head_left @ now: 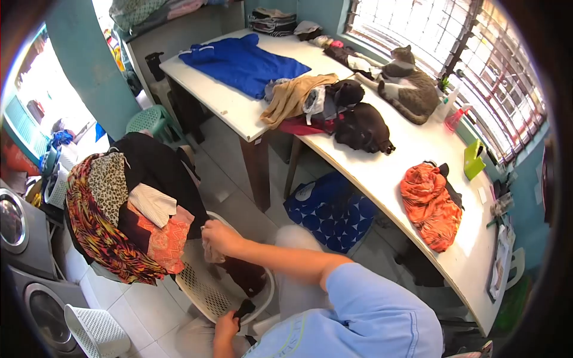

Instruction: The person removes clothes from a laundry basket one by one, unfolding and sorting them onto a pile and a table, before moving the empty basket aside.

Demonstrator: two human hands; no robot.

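A white perforated laundry basket (202, 287) stands on the floor between my knees, with a dark maroon cloth (246, 277) inside. My right hand (222, 238) is closed over the basket's far side on a pale, crumpled cloth (211, 253) that hangs from the fingers. At the basket's near rim, my left hand (227, 327) grips a small black cloth (245, 308); its exact kind cannot be made out. Beside the basket rises a big heap of clothes, with a leopard-print cloth (107, 186), a black garment (156, 170) and an orange patterned cloth (167, 238).
A long white table (358, 156) bears a blue garment (242, 62), a mixed clothes pile (304, 98), an orange garment (431, 203) and a lying cat (412, 89). A blue bag (331, 209) lies underneath. Washing machines (45, 310) and another white basket (98, 331) stand left.
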